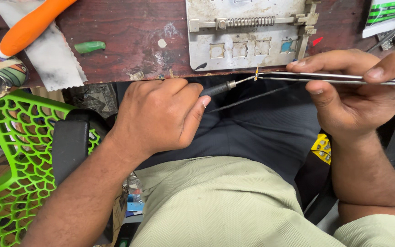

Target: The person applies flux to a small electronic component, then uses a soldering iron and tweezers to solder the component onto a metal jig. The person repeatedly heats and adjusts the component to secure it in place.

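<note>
Left hand [158, 116] grips soldering iron [225, 87], right hand [348, 89] pinches tweezers [334, 78] holding tiny orange part [256, 73] off the bench [129, 41] near edge; slipping fingers could drop it.

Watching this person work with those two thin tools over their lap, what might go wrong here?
The tiny yellow piece is pinched only by the tips of the metal tweezers in the right hand, out past the bench edge; if it slips, it would likely fall onto the lap or floor. The black-handled probe in the left hand meets it in mid-air, so a small tremor might knock it free.
</note>
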`<action>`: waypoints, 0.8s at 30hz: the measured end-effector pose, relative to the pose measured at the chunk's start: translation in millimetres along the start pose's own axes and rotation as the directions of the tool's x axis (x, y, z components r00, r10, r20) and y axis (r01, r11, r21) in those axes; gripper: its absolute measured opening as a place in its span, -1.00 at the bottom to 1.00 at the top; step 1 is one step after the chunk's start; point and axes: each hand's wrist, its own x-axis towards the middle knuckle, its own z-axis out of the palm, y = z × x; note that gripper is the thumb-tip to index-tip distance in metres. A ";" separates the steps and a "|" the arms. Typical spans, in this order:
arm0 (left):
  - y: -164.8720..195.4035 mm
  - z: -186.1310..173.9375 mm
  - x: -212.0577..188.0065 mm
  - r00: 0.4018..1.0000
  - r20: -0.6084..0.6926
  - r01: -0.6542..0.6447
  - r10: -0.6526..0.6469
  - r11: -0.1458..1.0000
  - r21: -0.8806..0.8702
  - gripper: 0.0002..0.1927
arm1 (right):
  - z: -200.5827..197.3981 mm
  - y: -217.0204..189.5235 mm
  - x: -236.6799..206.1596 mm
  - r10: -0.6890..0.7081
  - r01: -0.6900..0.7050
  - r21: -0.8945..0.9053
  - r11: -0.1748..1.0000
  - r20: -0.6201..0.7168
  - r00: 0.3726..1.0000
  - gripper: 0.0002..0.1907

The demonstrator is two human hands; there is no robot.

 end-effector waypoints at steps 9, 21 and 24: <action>0.3 0.1 -0.1 1.000 0.005 0.006 -0.006 1.000 0.005 -0.80 | 2.5 -0.6 -1.4 0.020 -0.017 0.075 0.997 -0.042 0.999 -0.72; 0.1 0.0 -0.7 1.000 0.013 0.015 -0.015 1.000 0.003 -0.79 | 5.8 -3.1 -4.2 0.056 -0.044 0.160 0.986 -0.072 0.996 -0.67; 0.1 0.3 -1.0 1.000 0.011 0.015 -0.015 1.000 0.002 -0.80 | 6.4 -4.0 -4.6 0.072 -0.057 0.173 0.983 -0.081 0.994 -0.67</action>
